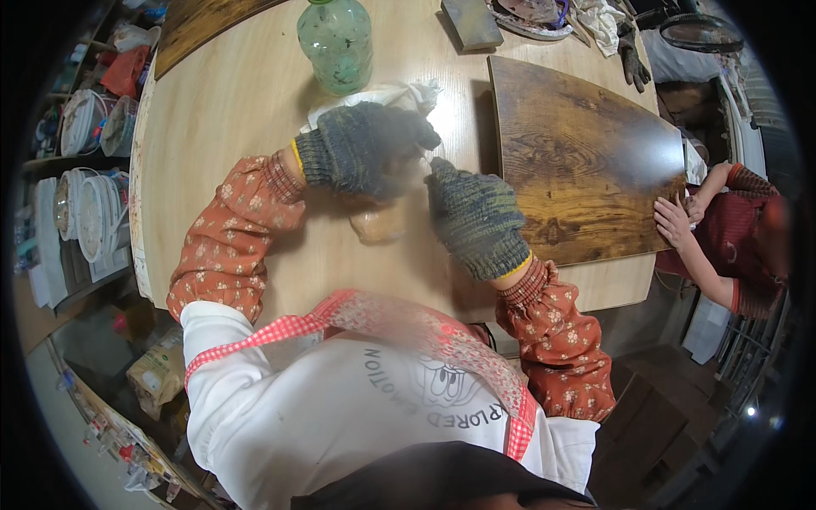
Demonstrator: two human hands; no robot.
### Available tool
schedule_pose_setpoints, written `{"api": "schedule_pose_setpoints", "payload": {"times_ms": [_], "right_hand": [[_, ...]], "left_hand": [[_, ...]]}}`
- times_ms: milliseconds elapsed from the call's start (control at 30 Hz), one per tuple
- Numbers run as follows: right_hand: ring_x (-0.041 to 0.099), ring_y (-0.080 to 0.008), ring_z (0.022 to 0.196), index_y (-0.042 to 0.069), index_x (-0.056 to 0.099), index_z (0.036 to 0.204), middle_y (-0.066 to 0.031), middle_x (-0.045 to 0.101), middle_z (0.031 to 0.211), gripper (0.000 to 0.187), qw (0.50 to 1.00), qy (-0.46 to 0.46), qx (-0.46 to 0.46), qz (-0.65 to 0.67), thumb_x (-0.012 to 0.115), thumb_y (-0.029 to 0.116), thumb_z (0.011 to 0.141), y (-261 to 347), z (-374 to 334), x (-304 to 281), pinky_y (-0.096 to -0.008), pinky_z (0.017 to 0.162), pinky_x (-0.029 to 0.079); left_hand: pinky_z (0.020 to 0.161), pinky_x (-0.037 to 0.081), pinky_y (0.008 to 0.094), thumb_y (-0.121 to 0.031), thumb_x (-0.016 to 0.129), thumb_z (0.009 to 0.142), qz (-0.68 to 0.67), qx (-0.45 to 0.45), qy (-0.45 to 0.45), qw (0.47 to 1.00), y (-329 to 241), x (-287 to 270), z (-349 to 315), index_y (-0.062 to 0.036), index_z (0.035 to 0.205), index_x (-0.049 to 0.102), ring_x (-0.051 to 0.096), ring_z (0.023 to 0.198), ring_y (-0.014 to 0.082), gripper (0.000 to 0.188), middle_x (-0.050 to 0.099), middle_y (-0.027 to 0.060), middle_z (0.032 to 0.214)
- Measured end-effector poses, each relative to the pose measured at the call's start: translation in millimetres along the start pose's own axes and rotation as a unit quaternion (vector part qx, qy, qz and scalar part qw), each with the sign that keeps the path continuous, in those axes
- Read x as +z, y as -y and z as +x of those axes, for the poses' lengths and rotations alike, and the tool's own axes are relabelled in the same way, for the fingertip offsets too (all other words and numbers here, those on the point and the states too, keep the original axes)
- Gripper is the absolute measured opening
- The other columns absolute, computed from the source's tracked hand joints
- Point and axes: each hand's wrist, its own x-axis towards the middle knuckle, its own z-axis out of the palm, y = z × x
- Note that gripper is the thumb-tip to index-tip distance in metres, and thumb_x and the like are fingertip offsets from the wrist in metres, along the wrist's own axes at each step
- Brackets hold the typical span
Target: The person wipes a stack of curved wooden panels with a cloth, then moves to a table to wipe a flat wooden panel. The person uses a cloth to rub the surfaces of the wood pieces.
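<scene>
My left hand (361, 149), in a dark knitted work glove with a yellow cuff, is closed above the table. Haze blurs its fingers and hides what they hold. Close by on the right, my right hand (476, 217) wears a matching glove, its fingers pinched toward the left hand's fingertips. A small pale bit shows between the two hands, too small to name. Below my left hand lies a tan, block-like piece (378, 225), partly covered by haze. A crumpled white cloth (416, 95) lies just behind that hand, in front of a greenish clear plastic bottle (337, 47).
A glossy dark wood-grain board (586, 161) rests at right on the light wood table (229, 110). Another person's hand (673, 221) touches its right edge. Behind are a grey block (472, 24), a cluttered round tray and a dark glove (633, 64). White buckets (102, 217) fill shelves at left.
</scene>
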Motion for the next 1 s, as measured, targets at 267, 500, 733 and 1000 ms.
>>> {"api": "schedule_pose_setpoints", "payload": {"times_ms": [267, 500, 733, 1000], "right_hand": [[0.062, -0.0318, 0.058, 0.005, 0.062, 0.095, -0.0146, 0.062, 0.066, 0.015, 0.934, -0.035, 0.041, 0.354, 0.057, 0.017, 0.087, -18.7, -3.9, -19.0, -0.0417, 0.053, 0.048], [0.061, -0.0325, 0.056, 0.006, 0.066, 0.099, -0.0156, 0.061, 0.065, 0.019, 0.928, -0.081, 0.060, 0.360, 0.060, 0.019, 0.087, -15.9, -7.6, -30.4, -0.0424, 0.052, 0.048], [0.060, -0.0324, 0.056, 0.006, 0.065, 0.097, -0.0140, 0.061, 0.064, 0.018, 0.926, -0.064, 0.100, 0.357, 0.059, 0.021, 0.088, -12.4, -7.2, -24.0, -0.0423, 0.053, 0.048], [0.062, -0.0345, 0.063, 0.008, 0.065, 0.098, -0.0166, 0.063, 0.072, 0.016, 0.935, -0.032, 0.067, 0.346, 0.059, 0.019, 0.089, -19.0, 1.0, -27.2, -0.0428, 0.058, 0.049]], "left_hand": [[0.089, 0.050, 0.0395, -0.031, 0.082, 0.066, 0.084, -0.029, 0.045, 0.995, -20.4, -9.4, 10.3, -0.0092, 0.120, 0.057, 0.062, 0.104, 0.0300, 0.063, 0.062, 0.0129, 0.117], [0.088, 0.050, 0.0387, -0.033, 0.081, 0.068, 0.038, 0.001, 0.026, 0.999, -0.1, 3.4, 4.1, -0.0097, 0.122, 0.057, 0.062, 0.102, 0.0301, 0.063, 0.063, 0.0127, 0.114], [0.093, 0.049, 0.0368, -0.035, 0.080, 0.071, -0.101, 0.069, -0.055, 0.991, 15.8, 12.4, 5.3, -0.0078, 0.126, 0.055, 0.062, 0.105, 0.0276, 0.067, 0.063, 0.0130, 0.115], [0.097, 0.047, 0.0352, -0.033, 0.079, 0.074, -0.279, -0.010, -0.028, 0.960, 19.5, 21.6, 4.1, -0.0067, 0.134, 0.050, 0.060, 0.109, 0.0248, 0.072, 0.061, 0.0133, 0.121]]}}
